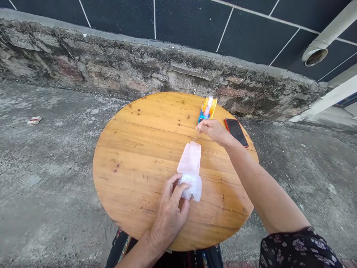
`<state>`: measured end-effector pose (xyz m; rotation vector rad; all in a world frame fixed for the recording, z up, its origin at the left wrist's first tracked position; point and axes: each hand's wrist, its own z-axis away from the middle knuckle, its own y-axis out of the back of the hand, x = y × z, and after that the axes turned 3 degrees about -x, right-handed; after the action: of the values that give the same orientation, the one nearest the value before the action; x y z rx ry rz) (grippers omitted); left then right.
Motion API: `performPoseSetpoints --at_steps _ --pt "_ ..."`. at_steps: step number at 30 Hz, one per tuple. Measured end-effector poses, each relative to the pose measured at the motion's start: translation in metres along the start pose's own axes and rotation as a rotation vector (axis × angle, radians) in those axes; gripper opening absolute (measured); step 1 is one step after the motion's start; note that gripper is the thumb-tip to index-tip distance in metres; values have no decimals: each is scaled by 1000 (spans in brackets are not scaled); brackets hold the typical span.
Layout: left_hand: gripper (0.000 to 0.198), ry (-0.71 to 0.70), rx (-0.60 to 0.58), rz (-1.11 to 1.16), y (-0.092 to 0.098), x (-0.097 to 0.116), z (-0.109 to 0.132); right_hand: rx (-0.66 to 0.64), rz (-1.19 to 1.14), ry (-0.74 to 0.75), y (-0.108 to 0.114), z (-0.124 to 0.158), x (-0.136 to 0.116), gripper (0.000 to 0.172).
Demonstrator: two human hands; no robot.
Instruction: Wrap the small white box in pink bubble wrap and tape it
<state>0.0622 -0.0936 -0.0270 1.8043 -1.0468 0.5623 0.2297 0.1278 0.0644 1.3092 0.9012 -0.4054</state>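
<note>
My left hand (174,203) rests near the front of the round wooden table, its curled fingers holding down a rolled bundle of whitish bubble wrap (192,186). A flat pinkish tail of the wrap (190,156) stretches away from the roll across the wood. What lies inside the roll is hidden. Farther back, my right hand (212,130) is closed in a pinch just in front of a blue and yellow tape dispenser (208,108). A faint clear strip, seemingly tape, shows at its fingertips.
A phone with a red case (236,132) lies right of the dispenser near the edge of the round table (134,160). Behind stands a low stone wall (125,70), with a pipe (320,48) at upper right. A small crumpled packet (35,120) lies on the concrete at left.
</note>
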Motion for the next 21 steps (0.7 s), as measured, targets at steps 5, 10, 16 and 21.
performPoseSetpoints --at_steps 5,10,16,21 --pt "37 -3 2 21 -1 0 -1 41 355 64 -9 39 -31 23" --pt "36 -14 -28 50 -1 2 2 -69 829 -3 -42 63 -59 33" --pt "48 66 2 126 44 4 -32 -147 898 -47 -52 60 -53 20" --pt "36 367 -148 296 54 -14 -95 -107 860 -48 -46 66 -48 21"
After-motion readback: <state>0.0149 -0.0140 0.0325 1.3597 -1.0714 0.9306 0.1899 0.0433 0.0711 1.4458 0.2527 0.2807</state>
